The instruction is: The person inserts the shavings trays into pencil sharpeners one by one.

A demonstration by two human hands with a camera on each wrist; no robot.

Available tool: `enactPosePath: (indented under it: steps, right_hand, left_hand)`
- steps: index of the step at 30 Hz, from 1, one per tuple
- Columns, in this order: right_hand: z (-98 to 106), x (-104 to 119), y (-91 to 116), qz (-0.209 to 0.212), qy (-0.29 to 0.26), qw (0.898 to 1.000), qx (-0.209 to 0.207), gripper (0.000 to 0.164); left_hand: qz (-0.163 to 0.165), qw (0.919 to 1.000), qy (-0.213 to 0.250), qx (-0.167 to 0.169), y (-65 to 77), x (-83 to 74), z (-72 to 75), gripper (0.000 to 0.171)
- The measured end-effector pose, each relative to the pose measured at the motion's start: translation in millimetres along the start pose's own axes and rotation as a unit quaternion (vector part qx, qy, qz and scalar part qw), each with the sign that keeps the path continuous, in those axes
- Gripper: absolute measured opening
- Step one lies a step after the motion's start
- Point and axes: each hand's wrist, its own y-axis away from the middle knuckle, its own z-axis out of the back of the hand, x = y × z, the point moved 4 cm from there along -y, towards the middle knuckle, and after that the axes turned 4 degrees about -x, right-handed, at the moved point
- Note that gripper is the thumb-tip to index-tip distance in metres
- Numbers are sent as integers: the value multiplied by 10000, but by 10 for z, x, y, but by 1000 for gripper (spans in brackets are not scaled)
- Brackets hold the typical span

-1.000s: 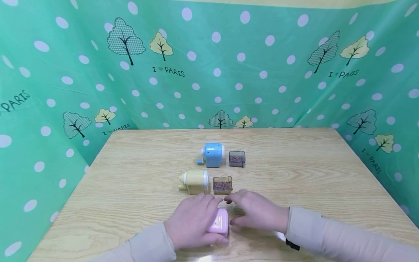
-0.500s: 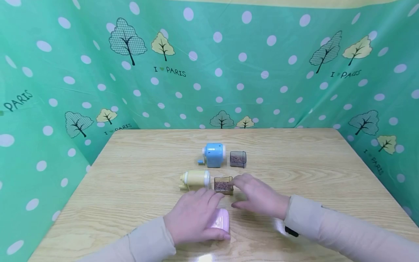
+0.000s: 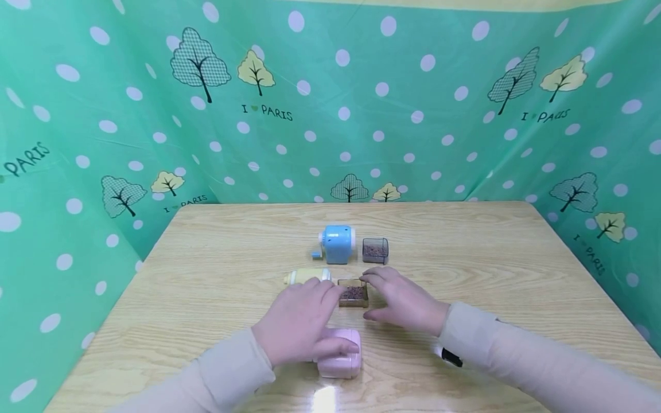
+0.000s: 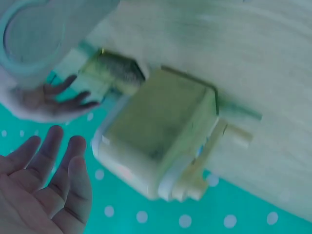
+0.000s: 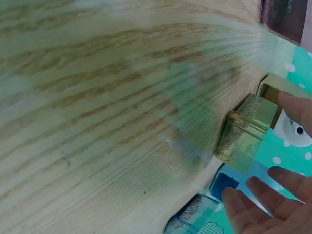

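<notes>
My left hand [image 3: 299, 324] reaches over the table between the yellow crank pencil sharpener [image 3: 308, 276] and the pink pencil sharpener [image 3: 341, 366], its fingers loosely spread. In the left wrist view nothing lies in that hand [image 4: 46, 190], and the yellow sharpener [image 4: 156, 126] stands beyond the fingers. Just right of a small yellowish see-through drawer [image 3: 353, 295] holding dark shavings is my right hand [image 3: 405, 301]. The right wrist view shows its fingers [image 5: 261, 195] apart beside the drawer [image 5: 246, 131], gripping nothing. My left hand hides part of the yellow sharpener.
Farther back stands a blue crank sharpener [image 3: 338, 244], with its bluish-grey drawer [image 3: 375, 250] of shavings to the right. A wooden table [image 3: 490, 258] carries everything. Green dotted cloth [image 3: 330, 132] hangs behind and along both sides.
My left hand has left the pink sharpener and moved forward toward the yellow one. My right hand has moved forward from beside the pink sharpener to the yellowish drawer.
</notes>
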Motion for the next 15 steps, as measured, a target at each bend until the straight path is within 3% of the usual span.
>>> enactPosePath:
  steps: [6,15]
  right_hand:
    - [-46,-23,-28,-300,-114,9994,112,77]
    - [-107,-65,-62,-770,-252,9964,253,79]
  left_hand:
    - [378,9993,12,-74,-47,125,113,98]
    - [438,9980,54,-456,-90,294,133,95]
